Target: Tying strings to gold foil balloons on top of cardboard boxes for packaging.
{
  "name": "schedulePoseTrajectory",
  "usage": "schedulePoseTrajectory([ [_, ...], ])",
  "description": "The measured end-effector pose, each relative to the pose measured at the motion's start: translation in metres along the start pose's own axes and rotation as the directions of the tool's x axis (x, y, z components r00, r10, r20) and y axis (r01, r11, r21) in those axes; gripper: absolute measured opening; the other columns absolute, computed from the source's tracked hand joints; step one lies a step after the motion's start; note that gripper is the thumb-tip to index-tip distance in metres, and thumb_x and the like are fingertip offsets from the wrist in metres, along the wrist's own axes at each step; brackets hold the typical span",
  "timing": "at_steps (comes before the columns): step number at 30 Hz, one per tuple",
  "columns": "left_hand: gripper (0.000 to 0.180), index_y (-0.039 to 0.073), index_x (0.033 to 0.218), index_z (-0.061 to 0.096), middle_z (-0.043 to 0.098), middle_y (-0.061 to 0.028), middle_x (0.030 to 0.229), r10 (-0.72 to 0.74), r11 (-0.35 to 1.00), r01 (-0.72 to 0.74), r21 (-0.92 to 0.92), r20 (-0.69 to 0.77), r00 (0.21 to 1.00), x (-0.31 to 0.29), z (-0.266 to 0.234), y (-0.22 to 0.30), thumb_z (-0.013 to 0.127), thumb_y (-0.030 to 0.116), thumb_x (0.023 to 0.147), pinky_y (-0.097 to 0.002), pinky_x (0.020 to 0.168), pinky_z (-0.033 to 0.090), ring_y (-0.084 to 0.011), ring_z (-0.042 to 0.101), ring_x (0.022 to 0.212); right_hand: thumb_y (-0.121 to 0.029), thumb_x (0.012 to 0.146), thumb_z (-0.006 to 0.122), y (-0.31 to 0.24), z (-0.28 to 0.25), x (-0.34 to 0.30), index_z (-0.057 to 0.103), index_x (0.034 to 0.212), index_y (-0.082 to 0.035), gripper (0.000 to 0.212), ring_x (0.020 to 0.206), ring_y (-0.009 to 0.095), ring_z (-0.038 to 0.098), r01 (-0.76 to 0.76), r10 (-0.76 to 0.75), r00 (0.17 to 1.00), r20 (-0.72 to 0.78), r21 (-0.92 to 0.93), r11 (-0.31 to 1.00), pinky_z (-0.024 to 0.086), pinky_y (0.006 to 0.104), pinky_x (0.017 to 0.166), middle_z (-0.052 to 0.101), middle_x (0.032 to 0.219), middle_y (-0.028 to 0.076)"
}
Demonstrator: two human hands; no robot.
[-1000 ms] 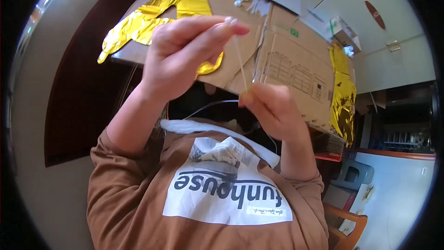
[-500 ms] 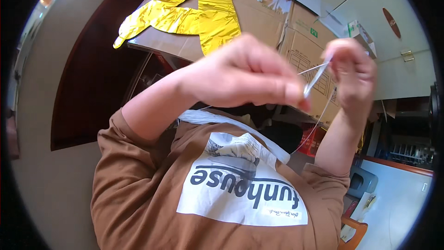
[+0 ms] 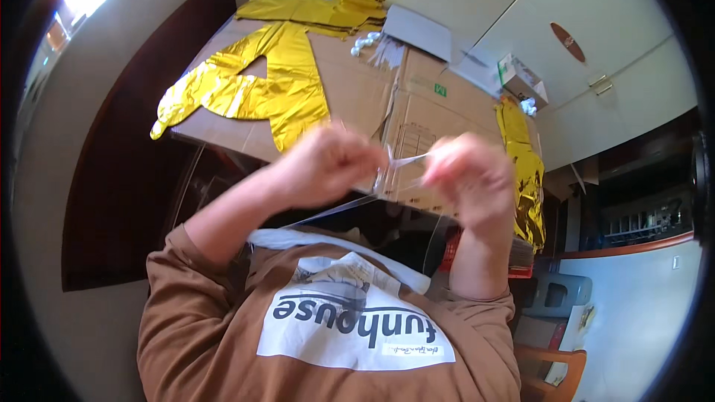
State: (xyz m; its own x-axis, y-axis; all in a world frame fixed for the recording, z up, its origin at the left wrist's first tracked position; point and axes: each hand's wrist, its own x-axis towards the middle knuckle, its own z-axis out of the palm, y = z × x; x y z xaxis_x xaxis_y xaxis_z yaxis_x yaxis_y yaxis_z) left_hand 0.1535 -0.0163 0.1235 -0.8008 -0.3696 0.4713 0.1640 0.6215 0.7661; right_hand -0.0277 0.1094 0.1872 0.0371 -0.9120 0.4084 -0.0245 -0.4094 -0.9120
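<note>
Between my two hands runs a short stretch of thin white ribbon [image 3: 407, 161], held above the near edge of the table. My left hand [image 3: 329, 165] is closed, its fingertips pinched on one end of the ribbon. My right hand [image 3: 475, 180], blurred by motion, is closed on the other end. A pale strand hangs from below my left hand toward my lap. Beyond the hands, a gold foil balloon [image 3: 292, 82] shaped like a letter A lies flat on the cardboard [image 3: 356, 93] that covers the table.
More flat gold foil [image 3: 298, 12] lies along the table's far side, and another gold foil piece [image 3: 527, 193] drapes over its right edge. Near the back are a white flat panel [image 3: 418, 31], thin white sticks [image 3: 387, 53] and a small box [image 3: 521, 80]. A wooden chair [image 3: 570, 365] stands lower right.
Both hands have moved left and are closer together, with the ribbon still between them. The view has shifted, so the gold foil on the right now shows.
</note>
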Motion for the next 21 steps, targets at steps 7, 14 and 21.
schedulePoseTrajectory([
  [7,0.013,0.001,0.091,0.072,0.066,-0.0081,0.07,0.025,0.984,-0.056,-0.171,-0.178,0.984,0.008,0.001,0.009,0.061,0.008,0.091,-0.029,0.055,0.046,-0.0167,0.058,0.058,-0.007,0.089,0.06,0.006,0.001,-0.012,0.062,0.082,-0.003,0.007,0.069,0.014,0.06,-0.016,0.103,0.953,0.285,-0.29,0.957,0.047,0.0286,0.063,0.064,0.075,0.005],
  [14,0.014,0.0,0.092,0.071,0.068,-0.0053,0.077,-0.183,0.916,0.042,-0.4,-0.321,0.929,0.017,-0.008,0.022,0.063,0.012,0.09,-0.0269,0.06,0.047,-0.0105,0.06,0.067,-0.011,0.09,0.059,0.01,-0.001,-0.005,0.061,0.082,-0.002,0.011,0.07,0.019,0.062,0.101,0.145,0.903,0.403,-0.529,0.843,0.048,0.0298,0.064,0.062,0.074,0.01],
  [21,0.018,0.0,0.094,0.07,0.066,-0.0052,0.074,-0.201,0.788,0.064,-0.612,-0.158,0.967,0.012,0.006,0.009,0.06,0.015,0.093,-0.0293,0.055,0.045,-0.0107,0.054,0.061,-0.011,0.088,0.062,0.027,-0.008,-0.004,0.065,0.084,-0.005,0.008,0.072,0.023,0.061,0.142,-0.004,0.968,0.249,-0.54,0.83,0.048,0.0324,0.066,0.063,0.078,0.01],
])
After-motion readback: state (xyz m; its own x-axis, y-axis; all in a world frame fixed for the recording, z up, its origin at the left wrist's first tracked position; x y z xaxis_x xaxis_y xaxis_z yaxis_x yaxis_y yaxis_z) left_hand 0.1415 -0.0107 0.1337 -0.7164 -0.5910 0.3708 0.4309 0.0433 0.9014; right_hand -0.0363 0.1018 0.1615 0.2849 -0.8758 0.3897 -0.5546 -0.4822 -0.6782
